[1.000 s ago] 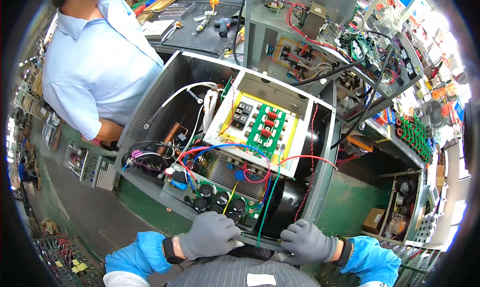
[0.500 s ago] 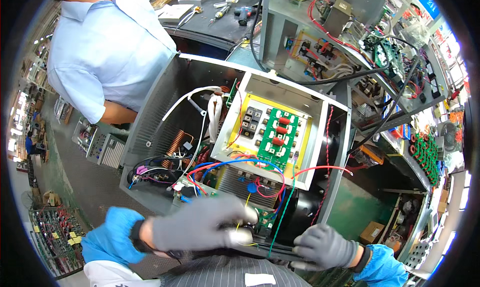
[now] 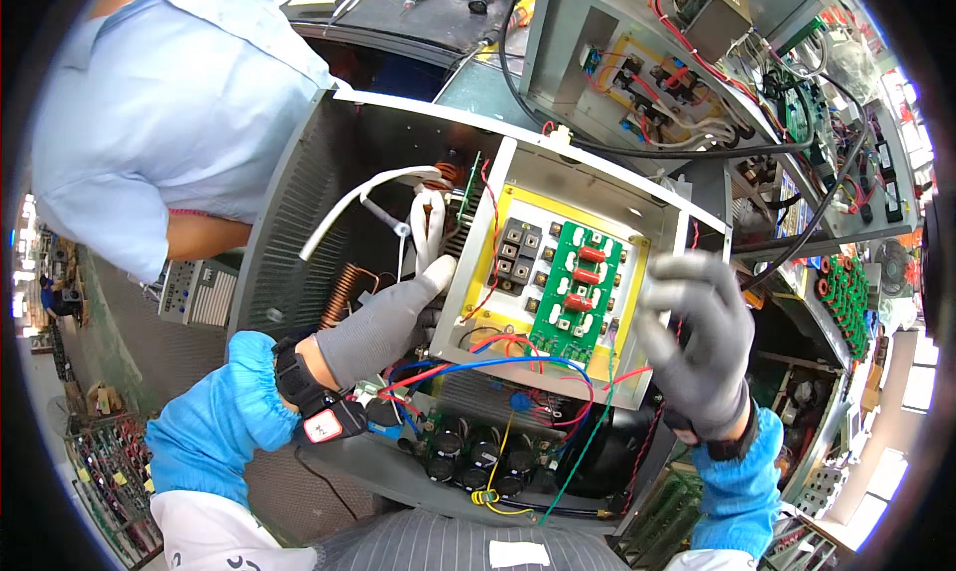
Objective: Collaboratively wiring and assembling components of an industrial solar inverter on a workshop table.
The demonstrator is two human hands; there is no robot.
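My left hand [image 3: 383, 324], in a grey glove with pale fingertips, lies against the left wall of an inner metal tray [image 3: 450, 322]. Its thumb is stretched upward along that wall; the other fingers are mostly hidden beneath the tray's corner. At the tray's right wall my right hand [image 3: 702, 337], gloved alike, is raised with bent fingers apart and nothing in them. Inside the tray sit a green circuit board [image 3: 568, 317] with red components and several dark module blocks [image 3: 518, 255]. Red and blue wires [image 3: 498, 362] cross below it, above black capacitors [image 3: 485, 449].
The vented grey cabinet [image 3: 284, 218] surrounds the tray, with a copper coil [image 3: 341, 297] and white sleeved cables [image 3: 349, 208] inside. A person in a light blue shirt [image 3: 179, 103] stands at the left. Another opened cabinet [image 3: 558, 53] and a black cable [image 3: 687, 155] are beyond.
My left hand has moved up from the cabinet's front to the tray's left wall. My right hand has risen from the front right edge to the tray's right side. The view has shifted closer.
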